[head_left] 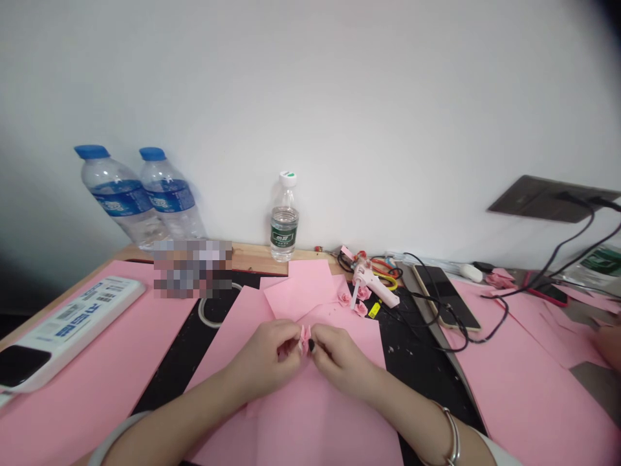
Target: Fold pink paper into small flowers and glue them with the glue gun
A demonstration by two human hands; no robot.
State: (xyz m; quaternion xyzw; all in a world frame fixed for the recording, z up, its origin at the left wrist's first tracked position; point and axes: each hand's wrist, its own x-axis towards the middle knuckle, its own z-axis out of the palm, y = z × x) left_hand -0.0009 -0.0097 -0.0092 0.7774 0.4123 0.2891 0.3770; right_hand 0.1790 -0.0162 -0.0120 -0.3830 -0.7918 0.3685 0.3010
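Head cam view: both hands meet over the middle of the counter, a bit toward the near edge. The left hand and right hand each pinch one side of a small folded pink paper piece with their fingertips, right above a big pink paper sheet. Further back, a white glue gun lies beside a few little paper roses with a phone to its right, a small water bottle stands at the back edge, and a white power strip sits along the left edge.
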